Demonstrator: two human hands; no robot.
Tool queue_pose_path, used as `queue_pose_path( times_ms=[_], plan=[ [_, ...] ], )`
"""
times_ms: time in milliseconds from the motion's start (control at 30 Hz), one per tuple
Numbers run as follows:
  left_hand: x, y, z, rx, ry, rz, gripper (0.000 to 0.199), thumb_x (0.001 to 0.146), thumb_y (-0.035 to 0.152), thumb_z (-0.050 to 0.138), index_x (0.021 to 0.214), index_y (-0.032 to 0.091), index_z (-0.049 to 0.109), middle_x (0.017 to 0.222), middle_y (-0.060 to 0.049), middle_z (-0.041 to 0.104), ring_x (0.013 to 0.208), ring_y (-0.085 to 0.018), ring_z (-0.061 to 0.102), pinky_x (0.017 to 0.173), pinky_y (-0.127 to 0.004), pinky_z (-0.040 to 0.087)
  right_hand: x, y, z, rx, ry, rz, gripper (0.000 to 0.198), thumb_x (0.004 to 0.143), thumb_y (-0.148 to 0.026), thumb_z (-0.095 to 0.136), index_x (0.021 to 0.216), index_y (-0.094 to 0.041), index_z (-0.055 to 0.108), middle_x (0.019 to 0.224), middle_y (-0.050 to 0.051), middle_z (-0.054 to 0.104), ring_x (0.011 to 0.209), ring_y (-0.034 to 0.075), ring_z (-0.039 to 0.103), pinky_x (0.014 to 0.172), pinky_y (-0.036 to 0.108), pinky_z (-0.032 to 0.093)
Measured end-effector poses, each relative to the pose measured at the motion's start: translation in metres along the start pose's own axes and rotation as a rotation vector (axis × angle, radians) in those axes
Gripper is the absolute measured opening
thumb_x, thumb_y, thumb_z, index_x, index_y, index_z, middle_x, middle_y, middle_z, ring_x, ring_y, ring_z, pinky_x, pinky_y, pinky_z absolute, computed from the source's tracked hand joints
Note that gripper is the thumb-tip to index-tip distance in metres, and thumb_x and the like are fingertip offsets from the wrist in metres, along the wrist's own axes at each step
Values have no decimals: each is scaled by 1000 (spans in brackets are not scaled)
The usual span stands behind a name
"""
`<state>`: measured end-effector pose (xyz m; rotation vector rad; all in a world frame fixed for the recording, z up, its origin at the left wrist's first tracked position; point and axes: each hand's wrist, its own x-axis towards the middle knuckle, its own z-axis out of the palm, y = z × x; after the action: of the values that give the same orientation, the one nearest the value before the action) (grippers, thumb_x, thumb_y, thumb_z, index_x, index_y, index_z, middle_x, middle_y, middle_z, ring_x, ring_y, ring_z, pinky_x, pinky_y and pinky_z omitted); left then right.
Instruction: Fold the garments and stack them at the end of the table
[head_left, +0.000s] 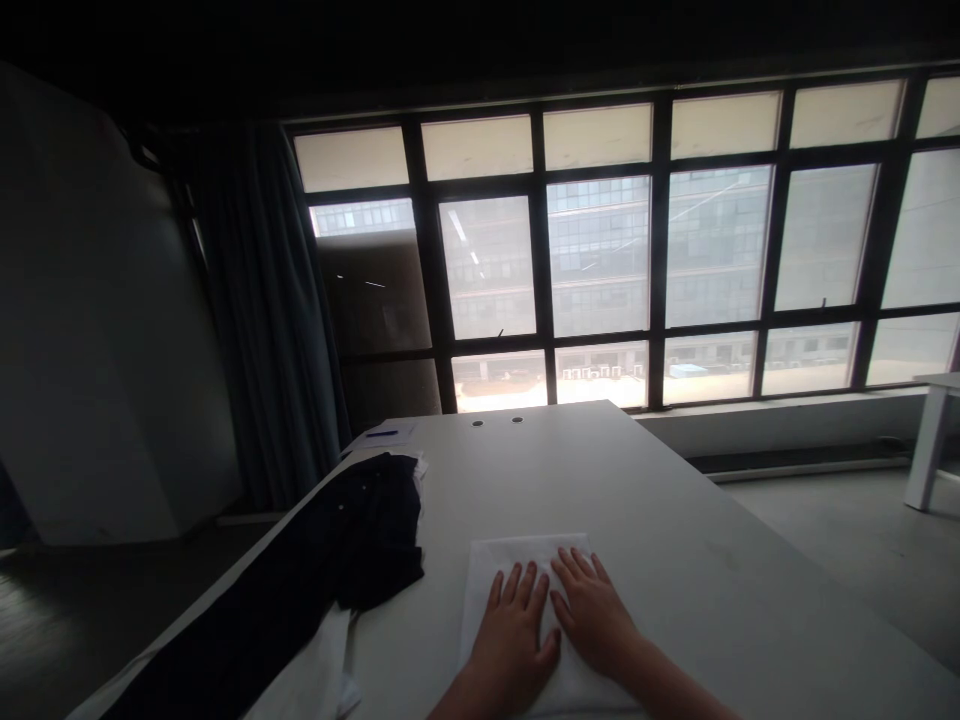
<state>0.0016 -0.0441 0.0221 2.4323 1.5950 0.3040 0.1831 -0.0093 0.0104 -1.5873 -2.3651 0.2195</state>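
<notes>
Resting left hand [517, 640] and right hand [592, 612] flat on white cloth [517, 550], fingers spread, not grasping. Having white cloth on near part of white table [540, 470]. Seeing dark clothes [315, 560] bunched up, filling much of left side. Seeing blue pen [382, 433] on paper [401, 438] by far left corner, round spots [517, 420] near far edge. Having more room ahead and on right, reaching to table edges. Facing big window [600, 260] behind table.

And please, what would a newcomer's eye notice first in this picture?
Probably the bright windows across the back, framed in black. Next, the dark clothes along the left side of the pale table. Then, at the near edge, the left hand and right hand, side by side on a white cloth.
</notes>
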Motion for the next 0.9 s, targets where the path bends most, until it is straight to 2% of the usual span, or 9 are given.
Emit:
queue_pose_path(
  times_ms=[900],
  plan=[
    [1,-3,3,-40,20,17,69,95,60,38,157,34,24,166,2,16,153,-25,8,124,-49,-1,2,3,6,15,15,-8,60,98,-50,30,149,-22,45,158,10,37,148,29,27,121,49,10]
  ],
)
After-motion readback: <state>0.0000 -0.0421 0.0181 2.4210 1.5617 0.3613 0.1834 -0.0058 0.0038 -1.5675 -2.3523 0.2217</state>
